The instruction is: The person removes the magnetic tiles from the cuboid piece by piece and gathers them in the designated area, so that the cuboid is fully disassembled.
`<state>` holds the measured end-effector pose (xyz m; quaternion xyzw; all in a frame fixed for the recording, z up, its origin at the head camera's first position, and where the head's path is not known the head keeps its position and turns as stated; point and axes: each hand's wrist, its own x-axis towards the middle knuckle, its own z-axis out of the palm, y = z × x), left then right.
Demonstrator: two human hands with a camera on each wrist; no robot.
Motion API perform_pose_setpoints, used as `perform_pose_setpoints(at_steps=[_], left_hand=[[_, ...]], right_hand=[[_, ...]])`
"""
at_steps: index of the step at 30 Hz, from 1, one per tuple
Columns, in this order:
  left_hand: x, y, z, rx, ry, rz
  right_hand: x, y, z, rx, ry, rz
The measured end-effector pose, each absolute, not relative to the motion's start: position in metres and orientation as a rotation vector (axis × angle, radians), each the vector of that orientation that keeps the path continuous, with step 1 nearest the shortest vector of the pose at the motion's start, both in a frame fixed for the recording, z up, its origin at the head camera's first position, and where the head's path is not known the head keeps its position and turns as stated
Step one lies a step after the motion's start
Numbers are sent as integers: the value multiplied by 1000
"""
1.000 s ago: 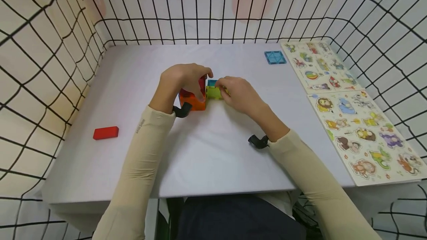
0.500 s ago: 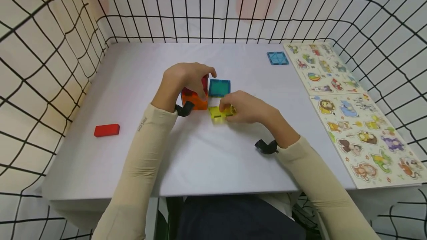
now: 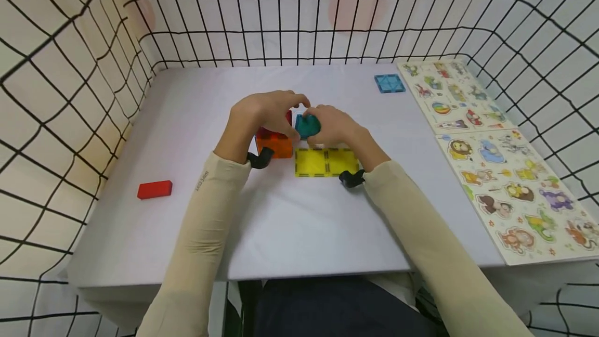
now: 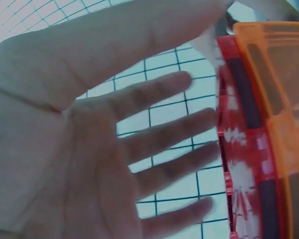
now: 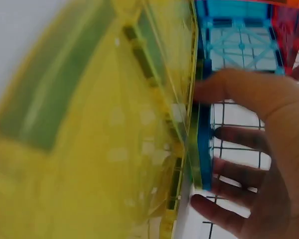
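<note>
In the head view, my left hand (image 3: 268, 113) reaches over a box of magnetic tiles with an orange front (image 3: 274, 147) and red parts, thumb near its right edge and fingers curving behind. The left wrist view shows its fingertips right at the red tile (image 4: 249, 149). My right hand (image 3: 334, 126) pinches a teal magnetic tile (image 3: 307, 126) close to the box's right side. From the right wrist, the thumb presses the tile's edge (image 5: 205, 144) and the fingers lie beyond it. Two joined yellow magnetic tiles (image 3: 326, 163) lie flat in front, below the right hand.
A red block (image 3: 155, 189) lies on the white table (image 3: 299, 233) at left. A blue magnetic tile (image 3: 389, 83) lies at back right, beside two picture boards (image 3: 515, 186) with animal figures. Black wire mesh (image 3: 281, 30) fences the back and sides.
My right hand has drawn the yellow tiles towards the front, let them go flat, then moved back up to the teal tile. The left hand stays at the box.
</note>
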<state>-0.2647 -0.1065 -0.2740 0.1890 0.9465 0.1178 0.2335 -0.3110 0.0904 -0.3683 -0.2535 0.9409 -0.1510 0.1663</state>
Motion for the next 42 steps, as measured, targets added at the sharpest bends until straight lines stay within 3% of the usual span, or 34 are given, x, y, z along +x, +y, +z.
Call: perform_pose_setpoints(at_steps=[6, 12, 17, 24, 42], left_hand=[[-267, -103, -274, 664, 2749, 427], [-270, -102, -272, 840, 2746, 820], [-269, -98, -269, 999, 2617, 1165], [-262, -96, -267, 1064, 2572, 1266], [-253, -76, -263, 887, 2526, 1305]], right_hand=[[-312, 118, -361, -620, 2645, -1049], [-301, 136, -318, -785, 2197, -1670], [-289, 138, -292, -888, 2178, -1724], [-277, 141, -279, -890, 2324, -1633], [-281, 146, -280, -938, 2359, -1655]])
